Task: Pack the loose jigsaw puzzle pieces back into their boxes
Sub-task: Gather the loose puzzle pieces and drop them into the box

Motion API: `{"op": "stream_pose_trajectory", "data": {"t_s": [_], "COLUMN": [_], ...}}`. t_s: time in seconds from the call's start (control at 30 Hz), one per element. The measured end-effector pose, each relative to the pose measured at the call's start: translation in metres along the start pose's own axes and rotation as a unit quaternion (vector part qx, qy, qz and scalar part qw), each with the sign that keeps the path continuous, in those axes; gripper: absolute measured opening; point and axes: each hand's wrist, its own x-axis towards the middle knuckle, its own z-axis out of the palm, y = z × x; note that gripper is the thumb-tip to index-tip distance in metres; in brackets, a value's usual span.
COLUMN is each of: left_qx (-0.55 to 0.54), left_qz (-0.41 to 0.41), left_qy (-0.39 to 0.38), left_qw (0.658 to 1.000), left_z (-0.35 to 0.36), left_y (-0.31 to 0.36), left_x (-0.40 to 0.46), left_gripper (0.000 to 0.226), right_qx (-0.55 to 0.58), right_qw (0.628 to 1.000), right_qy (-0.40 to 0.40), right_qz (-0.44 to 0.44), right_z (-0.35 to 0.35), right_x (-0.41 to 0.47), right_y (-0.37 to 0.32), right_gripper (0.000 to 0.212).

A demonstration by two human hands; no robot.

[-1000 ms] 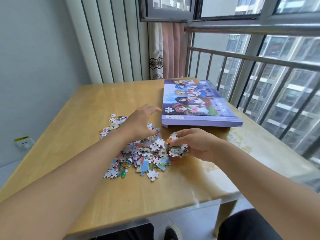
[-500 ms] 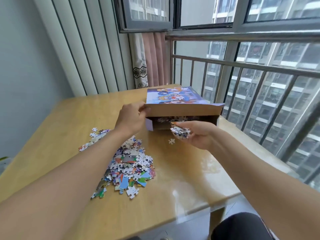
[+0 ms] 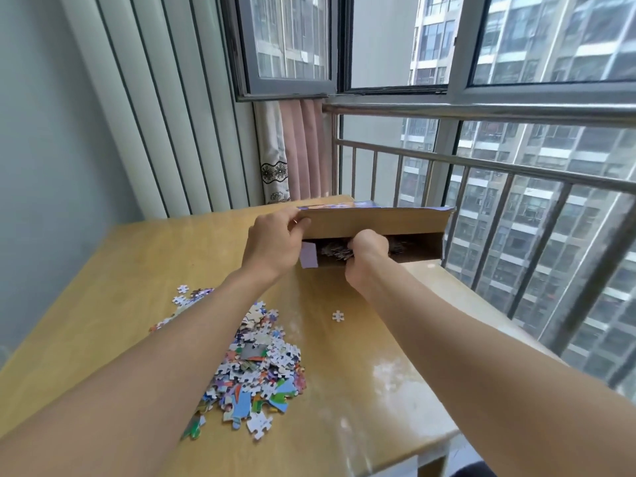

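Note:
A flat purple puzzle box [image 3: 413,251] lies at the table's far side. Its lid [image 3: 375,222] is lifted at the near edge, brown underside toward me. My left hand [image 3: 275,242] grips the lid's left corner and holds it up. My right hand [image 3: 366,247] reaches into the gap with fingers curled over a clump of puzzle pieces [image 3: 335,252]. A heap of loose colourful pieces [image 3: 256,370] lies on the table under my left forearm. One single piece [image 3: 338,316] lies apart between my arms.
The wooden table [image 3: 344,390] has a glossy, worn right part. A smaller scatter of pieces [image 3: 187,297] lies left of the heap. A metal railing [image 3: 481,166] and window run close behind the box. A pink curtain [image 3: 299,149] hangs in the corner.
My left hand raised the box lid. My right hand carried a handful of pieces from the heap to the box and now reaches inside. One piece dropped on the table.

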Motion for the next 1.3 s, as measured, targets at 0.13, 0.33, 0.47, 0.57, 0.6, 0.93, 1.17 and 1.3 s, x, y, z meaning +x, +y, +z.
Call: {"op": "stream_pose_trajectory", "data": {"t_s": [0.13, 0.33, 0.47, 0.57, 0.6, 0.93, 1.17, 1.3], "left_qx": [-0.009, -0.004, -0.009, -0.012, -0.011, -0.009, 0.004, -0.011], "left_qz": [-0.002, 0.006, 0.008, 0.009, 0.011, 0.027, 0.0, -0.039], "left_qy": [-0.007, 0.002, 0.003, 0.014, 0.018, 0.014, 0.03, 0.046], "left_qw": [1.0, 1.0, 1.0, 1.0, 1.0, 0.999, 1.0, 0.998], "left_z": [-0.001, 0.002, 0.001, 0.0, 0.0, -0.004, -0.008, -0.004], "left_y": [-0.005, -0.006, -0.006, -0.004, -0.003, -0.001, -0.019, -0.015], "left_x": [-0.002, -0.005, -0.003, -0.001, 0.0, 0.002, 0.008, 0.01], "left_gripper": [0.017, 0.018, 0.018, 0.016, 0.015, 0.014, 0.018, 0.018], "right_qx": [-0.255, -0.54, -0.609, -0.651, -0.677, -0.712, -0.79, -0.778], "right_qw": [0.962, 0.794, 0.653, 0.57, 0.551, 0.542, 0.495, 0.481], "right_qy": [-0.022, -0.059, -0.082, -0.125, -0.139, -0.294, -0.166, -0.15], "right_qz": [-0.096, -0.273, -0.442, -0.485, -0.468, -0.335, -0.321, -0.374], "right_z": [-0.02, -0.054, -0.073, -0.078, -0.078, -0.03, -0.071, -0.084], "right_x": [0.009, 0.022, 0.021, 0.015, 0.014, 0.038, 0.045, 0.015], "right_y": [0.011, 0.013, 0.009, 0.013, 0.014, -0.009, -0.028, -0.018], "right_gripper": [0.03, 0.038, 0.035, 0.039, 0.047, 0.07, 0.083, 0.086]}}
